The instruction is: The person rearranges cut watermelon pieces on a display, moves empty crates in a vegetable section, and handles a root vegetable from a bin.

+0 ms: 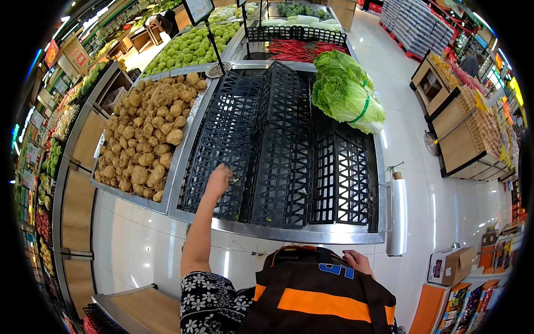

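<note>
My left hand (221, 178) reaches into the left part of the black slatted plastic crates (281, 167); its fingers are curled down beside a small green leaf scrap (235, 180), and whether they grip it is unclear. My right hand (357, 260) is low, beside the dark apron with an orange band (334, 301) at my front, fingers bent, with what they hold hidden. Leafy cabbages (345, 94), one tied with green tape, lie at the back right of the crates. The metal rim (278, 232) of the display surrounds the crates.
Brown knobbly roots (144, 139) fill the bin on the left; green round produce (189, 47) and red chillies (292, 49) lie behind. A plastic film roll (396, 217) hangs at the right end. A wooden stand (467, 133), cartons (450, 264) and another person (161, 22) are farther off.
</note>
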A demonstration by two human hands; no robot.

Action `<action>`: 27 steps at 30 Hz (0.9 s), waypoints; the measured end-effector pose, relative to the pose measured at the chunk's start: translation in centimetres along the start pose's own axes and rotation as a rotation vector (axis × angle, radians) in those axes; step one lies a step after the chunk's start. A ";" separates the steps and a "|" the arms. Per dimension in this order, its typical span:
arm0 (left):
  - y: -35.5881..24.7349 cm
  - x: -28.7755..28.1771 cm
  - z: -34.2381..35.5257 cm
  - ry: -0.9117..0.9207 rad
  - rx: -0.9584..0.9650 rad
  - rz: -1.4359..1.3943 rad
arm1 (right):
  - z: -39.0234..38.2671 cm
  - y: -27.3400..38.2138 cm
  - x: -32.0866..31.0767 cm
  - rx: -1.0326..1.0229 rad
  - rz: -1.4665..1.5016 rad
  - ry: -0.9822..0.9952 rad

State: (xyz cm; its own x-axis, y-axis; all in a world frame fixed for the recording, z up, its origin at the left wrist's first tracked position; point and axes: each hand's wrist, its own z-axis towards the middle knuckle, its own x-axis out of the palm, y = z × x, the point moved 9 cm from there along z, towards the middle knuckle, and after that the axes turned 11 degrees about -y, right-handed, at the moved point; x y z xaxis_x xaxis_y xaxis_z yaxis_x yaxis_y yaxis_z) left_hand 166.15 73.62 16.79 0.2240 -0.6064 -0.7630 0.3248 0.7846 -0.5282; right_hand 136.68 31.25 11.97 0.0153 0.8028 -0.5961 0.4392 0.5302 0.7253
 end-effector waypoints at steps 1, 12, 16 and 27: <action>-0.4 -0.3 0.0 0.001 0.000 0.002 | 0.0 0.2 -0.1 0.013 0.006 0.003; -1.4 2.9 -1.4 0.058 0.157 0.274 | 0.4 0.4 0.1 0.017 0.029 0.011; -1.5 3.1 -0.9 0.051 0.129 0.286 | 0.4 -0.5 0.0 0.022 0.030 -0.006; -1.6 -0.5 0.5 -0.029 -0.166 -0.107 | 0.2 0.2 -0.4 0.043 0.051 -0.016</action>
State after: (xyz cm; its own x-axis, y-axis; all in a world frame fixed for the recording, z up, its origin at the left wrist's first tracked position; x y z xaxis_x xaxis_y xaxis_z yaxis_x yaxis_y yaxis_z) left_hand 165.94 72.59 18.20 0.2238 -0.6892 -0.6892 0.1930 0.7244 -0.6618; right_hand 136.91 31.00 12.34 0.0528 0.8239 -0.5643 0.4757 0.4762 0.7396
